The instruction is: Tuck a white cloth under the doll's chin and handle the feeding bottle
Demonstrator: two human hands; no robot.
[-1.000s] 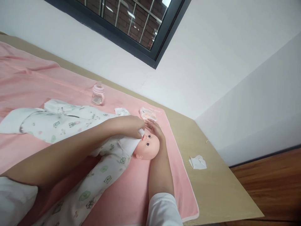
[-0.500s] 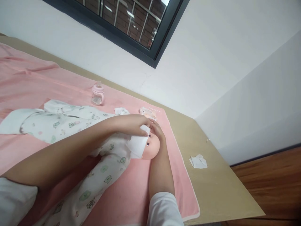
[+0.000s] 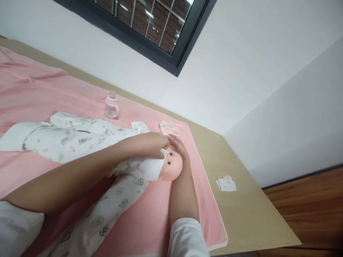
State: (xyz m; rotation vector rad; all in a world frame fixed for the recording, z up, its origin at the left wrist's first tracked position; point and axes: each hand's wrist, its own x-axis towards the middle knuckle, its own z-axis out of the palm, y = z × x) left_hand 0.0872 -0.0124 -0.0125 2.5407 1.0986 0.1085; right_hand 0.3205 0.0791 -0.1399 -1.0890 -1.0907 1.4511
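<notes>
A bald doll (image 3: 173, 169) lies on a pink blanket (image 3: 160, 214), its head near the right edge. Watching remotely, I see my left hand (image 3: 158, 144) pinching a white cloth (image 3: 152, 168) against its lower face; my right hand (image 3: 180, 147), loosely spread, curves around the head. A bottle (image 3: 111, 106) stands near the blanket's far edge.

Doll (image 3: 173, 169) on a blanket (image 3: 150, 221), blanket on a counter (image 3: 241, 217), bottle (image 3: 111, 107) behind the doll, packet (image 3: 169, 128) beyond its head, tissue (image 3: 226, 183) right of the blanket.
</notes>
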